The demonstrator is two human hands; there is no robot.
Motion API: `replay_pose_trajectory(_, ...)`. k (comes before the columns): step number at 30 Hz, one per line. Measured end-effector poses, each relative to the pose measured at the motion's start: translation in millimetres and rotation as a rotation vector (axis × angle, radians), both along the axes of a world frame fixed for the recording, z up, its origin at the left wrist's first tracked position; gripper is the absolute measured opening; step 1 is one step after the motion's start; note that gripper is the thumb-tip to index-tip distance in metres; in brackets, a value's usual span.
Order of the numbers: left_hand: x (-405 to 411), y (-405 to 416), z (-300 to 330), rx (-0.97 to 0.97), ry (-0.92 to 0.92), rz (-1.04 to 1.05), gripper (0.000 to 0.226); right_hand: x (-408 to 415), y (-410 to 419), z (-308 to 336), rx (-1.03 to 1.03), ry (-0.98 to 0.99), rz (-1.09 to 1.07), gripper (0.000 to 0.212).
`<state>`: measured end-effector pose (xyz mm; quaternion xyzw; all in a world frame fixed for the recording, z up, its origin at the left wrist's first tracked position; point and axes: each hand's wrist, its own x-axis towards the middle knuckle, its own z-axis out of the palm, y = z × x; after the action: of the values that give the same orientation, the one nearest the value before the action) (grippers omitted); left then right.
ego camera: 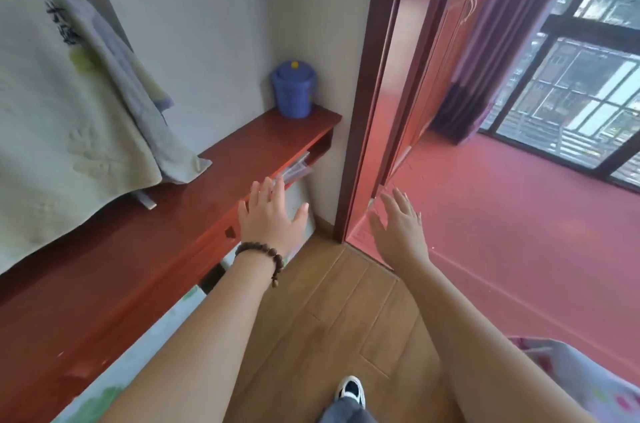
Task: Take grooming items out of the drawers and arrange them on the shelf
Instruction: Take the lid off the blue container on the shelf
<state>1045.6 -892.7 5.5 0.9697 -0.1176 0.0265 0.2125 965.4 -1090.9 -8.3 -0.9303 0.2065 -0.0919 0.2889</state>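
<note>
Head view: red wood shelf point(242, 149) along grey wall, blue lidded bucket point(293, 90) at far end, pale cloth point(65, 131) draped over near part. Clear plastic items point(294, 170) in cubby under shelf. Left hand point(268, 214) w/ bead bracelet point(263, 254), fingers spread, holding nothing, beside shelf edge. Right hand point(398, 221) spread, near door frame point(374, 83). Wood floor point(339, 305); red floor beyond.

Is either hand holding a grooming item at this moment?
No: the left hand and right hand are both spread open and empty in front of the red shelf.
</note>
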Motion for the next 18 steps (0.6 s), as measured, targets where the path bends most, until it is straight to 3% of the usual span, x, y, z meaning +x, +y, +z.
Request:
replay_pose_trajectory(7, 95, -60, 18, -0.046, -0.024, 0.143, 0.071, 119, -61, 16, 0.007, -0.019, 0.121, 0.051)
replay_pose_trajectory(18, 231, -93, 8, -0.04, -0.032, 0.272, 0.071, 282, -89, 0, 0.05, -0.055, 0.261, 0.05)
